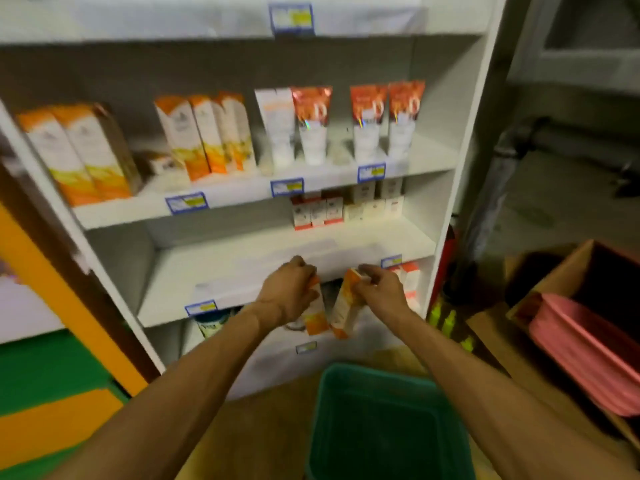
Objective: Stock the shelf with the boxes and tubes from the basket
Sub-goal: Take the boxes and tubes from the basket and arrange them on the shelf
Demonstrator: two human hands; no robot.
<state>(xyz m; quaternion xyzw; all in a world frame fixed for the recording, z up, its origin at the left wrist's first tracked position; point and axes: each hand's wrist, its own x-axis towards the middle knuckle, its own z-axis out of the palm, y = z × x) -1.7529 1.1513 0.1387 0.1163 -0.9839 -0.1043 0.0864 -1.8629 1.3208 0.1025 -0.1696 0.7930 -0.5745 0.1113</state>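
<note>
boxes upright, one gripped in each hand: left hand [289,292] on left box [317,315], right hand [379,289] on right box [346,306], bare shelf [214,271] just ahead.

Left hand [289,292] and right hand [379,289] each gripping an orange-white box, above green basket [388,379], before white shelf [242,271]

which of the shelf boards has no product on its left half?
The third shelf board, just above the hands. Only small boxes sit at its back right; its left is bare. The board above is stocked across its width.
</note>
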